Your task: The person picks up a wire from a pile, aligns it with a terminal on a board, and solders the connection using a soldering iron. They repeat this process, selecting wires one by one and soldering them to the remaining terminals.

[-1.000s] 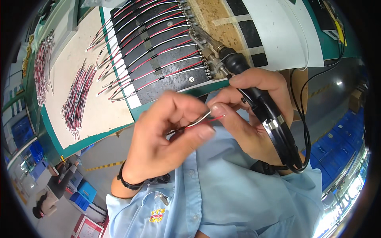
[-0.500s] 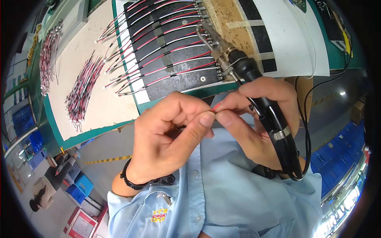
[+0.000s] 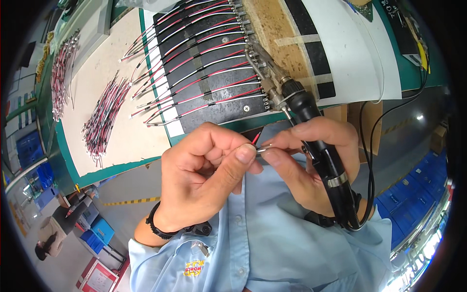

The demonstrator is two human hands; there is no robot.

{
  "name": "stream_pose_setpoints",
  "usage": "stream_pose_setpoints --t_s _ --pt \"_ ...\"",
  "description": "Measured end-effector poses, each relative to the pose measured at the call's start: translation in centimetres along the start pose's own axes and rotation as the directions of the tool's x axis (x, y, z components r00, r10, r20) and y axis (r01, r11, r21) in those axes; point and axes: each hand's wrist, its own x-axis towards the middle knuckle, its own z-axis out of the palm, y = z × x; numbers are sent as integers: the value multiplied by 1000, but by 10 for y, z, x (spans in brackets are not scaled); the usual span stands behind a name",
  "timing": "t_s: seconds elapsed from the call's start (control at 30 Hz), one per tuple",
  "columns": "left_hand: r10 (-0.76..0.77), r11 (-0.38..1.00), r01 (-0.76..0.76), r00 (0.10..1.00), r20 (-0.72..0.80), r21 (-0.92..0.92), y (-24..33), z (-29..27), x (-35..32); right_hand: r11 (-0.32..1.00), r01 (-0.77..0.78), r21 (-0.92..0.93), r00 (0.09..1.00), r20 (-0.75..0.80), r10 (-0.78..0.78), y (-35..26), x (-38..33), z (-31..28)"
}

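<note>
My left hand (image 3: 202, 177) is closed in a pinch on a thin pair of wires, and the rest of their length is hidden in the fingers. The red wire (image 3: 256, 138) sticks up from the fingertips, apart from the pale wire (image 3: 263, 148) that reaches across to the right. My right hand (image 3: 318, 163) is wrapped round a black soldering iron (image 3: 335, 175) with a metal feed tube at its front. Its thumb and forefinger meet at the pale wire's end. The iron's tip points up and left, over the black board (image 3: 228, 114).
Several red, white and black wire leads (image 3: 194, 75) lie across the board, ending at small metal parts along its right edge. Two wire bundles (image 3: 106, 117) rest on the pale sheet (image 3: 131, 146) at left. The iron's black cable (image 3: 373, 160) loops up at right. Below stand blue crates (image 3: 408, 190).
The red wire now stands apart from the pale wire, which shows between my fingertips. Both hands have sunk slightly, and the iron has tilted a little with the right hand.
</note>
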Motion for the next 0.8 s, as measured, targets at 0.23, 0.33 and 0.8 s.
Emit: stream_pose_setpoints --t_s 0.23,0.33,0.8 --pt "79 994 -81 996 31 69 -4 -4 1 991 -42 128 999 -2 43 1 2 6" --pt "10 1000 -10 1000 -14 2 1 -3 -1 997 -7 80 1000 -17 9 1 3 6" --pt "-211 955 210 977 -16 211 23 3 39 960 21 -278 998 60 -4 17 -17 -24"
